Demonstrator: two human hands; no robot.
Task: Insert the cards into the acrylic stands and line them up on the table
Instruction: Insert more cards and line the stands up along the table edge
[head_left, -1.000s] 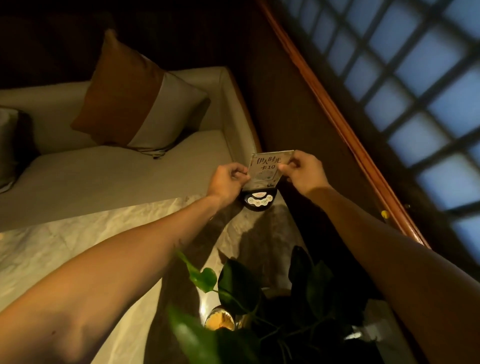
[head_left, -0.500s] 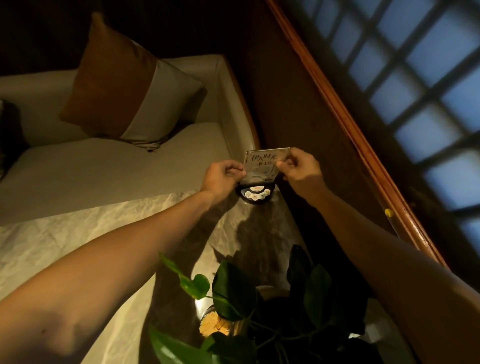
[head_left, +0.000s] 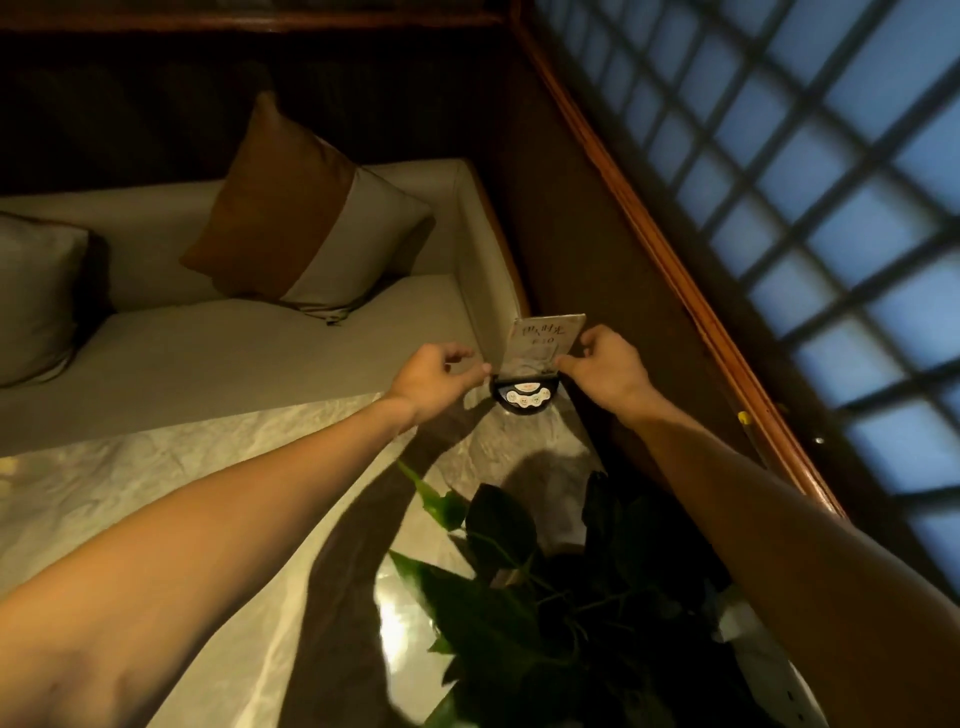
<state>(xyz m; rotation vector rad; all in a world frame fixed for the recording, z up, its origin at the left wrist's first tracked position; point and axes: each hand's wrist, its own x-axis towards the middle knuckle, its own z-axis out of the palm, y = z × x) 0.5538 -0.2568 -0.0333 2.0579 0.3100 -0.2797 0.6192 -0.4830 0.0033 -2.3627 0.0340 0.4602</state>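
Observation:
A clear acrylic stand with a white printed card (head_left: 543, 340) in it stands upright at the table's far right corner. It sits on a black round base with pale buttons (head_left: 525, 397). My right hand (head_left: 610, 369) pinches the stand's right side, thumb near the upper edge and fingers at the lower edge. My left hand (head_left: 434, 382) hovers just left of the stand with its fingers loosely curled. Its index tip reaches the lower left edge, and nothing sits between thumb and finger.
The marble-patterned table (head_left: 218, 467) runs left and toward me. A leafy potted plant (head_left: 519, 587) stands close under my arms. Behind the table is a pale sofa (head_left: 234, 343) with an orange-and-white cushion (head_left: 306, 208). A wooden-framed lattice window (head_left: 779, 182) is on the right.
Both hands have slid from the card's upper corners down to the stand's lower sides. My left hand has let go and drawn slightly left. The card stands lower over the black base.

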